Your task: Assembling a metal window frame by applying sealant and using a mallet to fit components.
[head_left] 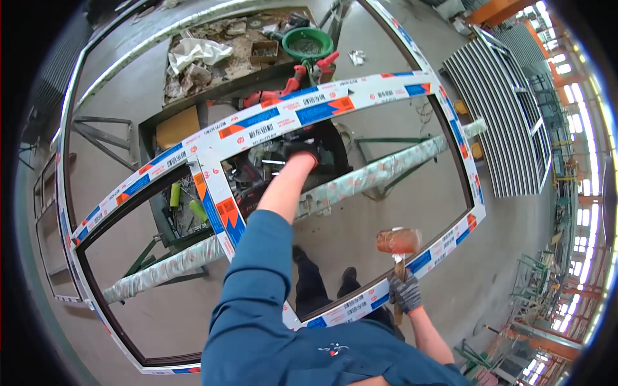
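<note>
My right hand [405, 293], in a grey striped glove, is wrapped round the wooden handle of a mallet [398, 242]. The mallet's reddish-brown head points up, above the near rail of a large window frame [351, 313] covered in printed protective film. My left arm stretches forward across the frame's opening. At its end my left hand [302, 147], in a dark glove with a red cuff, is down among black tools in the tool tray [156, 226]. Its fingers blend into the dark things there, so whether it grips anything is not visible.
Wrapped support bars [380, 172] run beneath the frame. Beyond its far rail lie a red power tool [273, 91], a green bowl [308, 45] of small parts and a littered board [215, 32]. Slatted panels [492, 122] stand at right. My feet [349, 275] show through the opening.
</note>
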Motion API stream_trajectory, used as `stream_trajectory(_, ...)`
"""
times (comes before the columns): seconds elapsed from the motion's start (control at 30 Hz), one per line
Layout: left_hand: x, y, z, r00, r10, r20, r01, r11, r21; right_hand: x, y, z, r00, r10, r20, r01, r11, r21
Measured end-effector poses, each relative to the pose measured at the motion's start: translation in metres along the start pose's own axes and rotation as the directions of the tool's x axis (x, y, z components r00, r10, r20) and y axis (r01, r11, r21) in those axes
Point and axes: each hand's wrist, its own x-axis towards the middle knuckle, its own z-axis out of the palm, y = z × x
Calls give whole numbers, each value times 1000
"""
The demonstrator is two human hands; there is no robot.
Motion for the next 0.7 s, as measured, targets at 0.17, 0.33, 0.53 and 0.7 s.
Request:
stream_trajectory(0.17,-2,-7,-12,971,-152,185,177,976,-126,-4,-3,4,998,41,42,-44,996,82)
stream_trajectory(0.33,-43,-3,-89,998,-13,64,5,992,124,1,-3,-1,996,10,83,-27,981,194)
stream_trajectory(0.53,-113,-14,-267,969,245,20,-230,932,-279,5,8,-16,986,-32,162,-8,970,242)
stream_trajectory(0.7,-191,-24,-381,890,-217,-402,-300,386,-872,14,7,-17,971,-37,238,-6,984,175)
